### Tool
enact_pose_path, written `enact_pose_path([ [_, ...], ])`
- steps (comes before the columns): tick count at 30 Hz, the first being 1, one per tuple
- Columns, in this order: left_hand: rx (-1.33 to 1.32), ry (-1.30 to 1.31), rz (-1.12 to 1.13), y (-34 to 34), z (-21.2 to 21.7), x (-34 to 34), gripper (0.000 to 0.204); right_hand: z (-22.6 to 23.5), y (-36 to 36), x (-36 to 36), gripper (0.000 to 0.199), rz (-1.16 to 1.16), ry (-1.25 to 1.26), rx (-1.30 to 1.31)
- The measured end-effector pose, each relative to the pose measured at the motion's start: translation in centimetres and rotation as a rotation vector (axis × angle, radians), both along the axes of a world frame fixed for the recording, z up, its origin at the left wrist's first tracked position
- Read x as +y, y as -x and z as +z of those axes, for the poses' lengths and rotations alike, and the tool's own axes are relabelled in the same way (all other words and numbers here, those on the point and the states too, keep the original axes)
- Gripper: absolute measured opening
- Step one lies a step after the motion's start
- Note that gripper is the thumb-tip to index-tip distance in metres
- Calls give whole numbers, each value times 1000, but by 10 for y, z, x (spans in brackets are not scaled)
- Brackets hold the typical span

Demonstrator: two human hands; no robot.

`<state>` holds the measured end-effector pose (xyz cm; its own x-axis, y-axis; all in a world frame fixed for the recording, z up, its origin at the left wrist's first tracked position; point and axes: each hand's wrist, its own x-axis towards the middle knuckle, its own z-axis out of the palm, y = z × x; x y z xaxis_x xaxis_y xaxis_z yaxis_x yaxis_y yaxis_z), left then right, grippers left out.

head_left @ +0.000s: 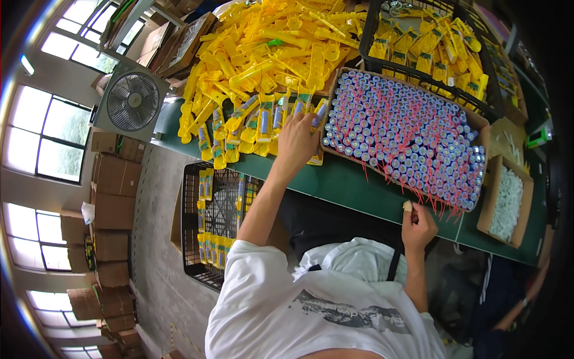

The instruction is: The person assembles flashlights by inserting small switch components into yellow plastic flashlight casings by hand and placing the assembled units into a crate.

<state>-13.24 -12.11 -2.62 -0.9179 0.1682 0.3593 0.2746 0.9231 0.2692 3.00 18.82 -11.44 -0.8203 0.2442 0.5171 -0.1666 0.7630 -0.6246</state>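
Observation:
My left hand (297,140) reaches over a row of yellow plastic casings (265,127) on the near edge of the table. Its fingers are bent down onto one casing that holds a blue cylindrical battery cell (321,112); the fingertips are partly hidden. Close to the table's front edge, my right hand (418,227) is curled closed, with a pale cover on one fingertip. What lies inside those fingers, if anything, is hidden. Between and beyond the hands sits a cardboard box (326,142) packed with upright blue cells, red wires trailing over its front side.
Behind the row rises a big heap of yellow casings (263,48). A black crate (373,63) of filled casings stands at the back right. Small white parts fill a box (507,203) on the right. Lower left is another black crate (194,263); a fan (133,102) stands beyond.

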Motion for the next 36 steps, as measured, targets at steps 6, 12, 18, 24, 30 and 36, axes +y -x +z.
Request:
enact_pose_path([
  [6, 149, -376, 272, -93, 34, -63, 24, -6, -2, -5, 11, 10, 18, -86],
  [12, -33, -571, 990, -161, -75, -262, 31, -19, -4, 7, 17, 43, -13, -167],
  [18, -400, -331, 1093, -200, -200, -409, 39, -28, -2, 19, 18, 64, -16, -225],
  [24, -599, -266, 563, -149, -253, -364, 37, -26, 3, -7, 17, 35, -62, -250],
  [30, -721, -244, 780, -128, -235, -355, 43, -22, 5, -19, 17, 52, -82, -247],
  [36, -494, -409, 867, -156, -207, -365, 44, -23, 0, -13, 17, 90, -50, -231],
])
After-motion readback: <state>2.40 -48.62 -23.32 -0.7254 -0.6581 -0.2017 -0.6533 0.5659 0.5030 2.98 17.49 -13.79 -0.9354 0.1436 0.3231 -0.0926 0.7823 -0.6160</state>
